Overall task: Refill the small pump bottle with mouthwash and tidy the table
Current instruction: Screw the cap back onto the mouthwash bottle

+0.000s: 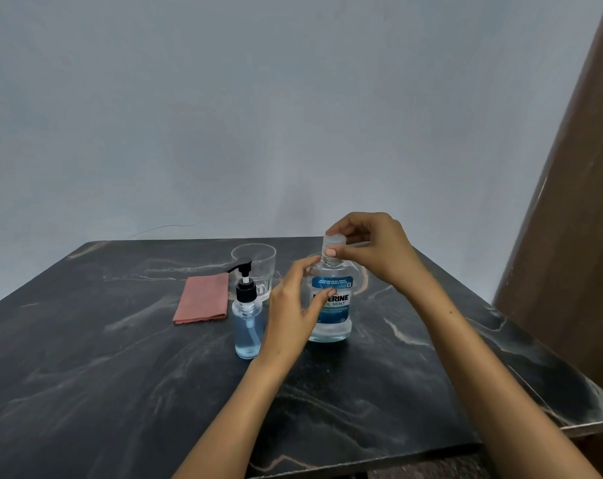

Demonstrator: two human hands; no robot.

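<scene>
Mouthwash bottle [331,305] stands upright on the dark marbled surface [103,357], right of the folded pink cloth [201,303], glass tumbler [255,271] and small pump bottle [247,323]. My left-hand fingers [319,295] grasp its body; my right-hand fingers [333,252] pinch its cap [333,243].

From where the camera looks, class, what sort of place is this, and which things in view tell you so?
Probably a room in a home, though that is uncertain: a dark marble-patterned table against a plain painted wall, holding a mouthwash bottle, a small pump bottle, a drinking glass and a folded pink cloth.
</scene>
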